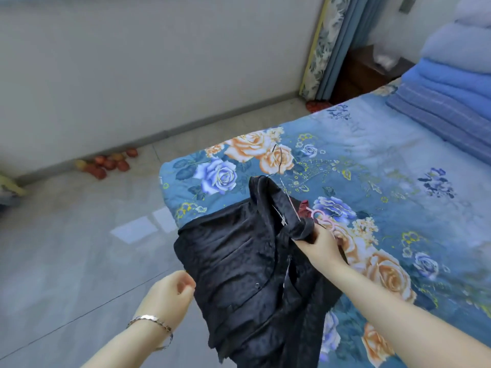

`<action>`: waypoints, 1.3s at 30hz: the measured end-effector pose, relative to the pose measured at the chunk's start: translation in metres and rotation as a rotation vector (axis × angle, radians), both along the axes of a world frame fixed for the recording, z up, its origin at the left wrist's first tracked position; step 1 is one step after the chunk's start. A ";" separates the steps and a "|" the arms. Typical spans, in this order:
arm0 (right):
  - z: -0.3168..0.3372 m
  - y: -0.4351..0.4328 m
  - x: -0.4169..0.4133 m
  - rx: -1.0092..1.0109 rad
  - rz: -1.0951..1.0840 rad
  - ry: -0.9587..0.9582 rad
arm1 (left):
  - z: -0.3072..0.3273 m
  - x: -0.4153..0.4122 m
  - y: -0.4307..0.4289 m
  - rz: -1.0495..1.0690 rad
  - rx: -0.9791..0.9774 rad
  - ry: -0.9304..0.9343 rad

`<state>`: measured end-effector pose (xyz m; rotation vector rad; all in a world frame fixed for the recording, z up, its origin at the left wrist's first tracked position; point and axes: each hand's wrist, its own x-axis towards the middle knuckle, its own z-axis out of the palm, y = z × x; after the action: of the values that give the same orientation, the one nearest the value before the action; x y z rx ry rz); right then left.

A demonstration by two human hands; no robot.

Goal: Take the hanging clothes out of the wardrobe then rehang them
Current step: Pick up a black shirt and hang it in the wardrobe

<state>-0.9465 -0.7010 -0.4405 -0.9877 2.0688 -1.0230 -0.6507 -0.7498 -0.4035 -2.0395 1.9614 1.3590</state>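
Lower centre, at the bed edge: black garment, already taken out, wire hanger at its collar. My right hand grips the collar; left hand curled alongside, hold unclear. Rehanging, I judge, not yet done.

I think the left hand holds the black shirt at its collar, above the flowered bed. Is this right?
Not quite. In the head view it is the right hand that holds the black shirt at its collar, above the flowered bed. The left hand is lower, at the shirt's side edge.
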 end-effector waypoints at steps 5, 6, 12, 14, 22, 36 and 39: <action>0.080 0.027 0.107 -0.094 0.150 -0.038 | 0.058 0.108 0.051 0.093 -0.113 -0.002; 0.095 0.033 0.130 -0.120 0.164 -0.032 | 0.070 0.130 0.063 0.118 -0.136 -0.004; 0.173 0.078 0.257 -0.208 0.358 0.029 | 0.145 0.241 0.143 0.310 -0.293 -0.041; 0.194 0.093 0.291 -0.223 0.476 0.031 | 0.169 0.269 0.172 0.393 -0.350 -0.048; 0.257 0.153 0.392 -0.278 1.048 0.127 | 0.235 0.340 0.316 0.799 -0.498 -0.138; 0.382 0.361 0.548 -0.350 1.817 -0.016 | 0.299 0.388 0.646 1.389 -0.466 -0.491; 0.413 0.417 0.590 -0.380 1.893 -0.046 | 0.326 0.398 0.719 1.477 -0.517 -0.564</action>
<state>-0.3569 -0.2840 -0.0273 -2.1996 0.1867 -0.2581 -0.2525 -0.0309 -0.0777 -3.6831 0.3600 -0.0527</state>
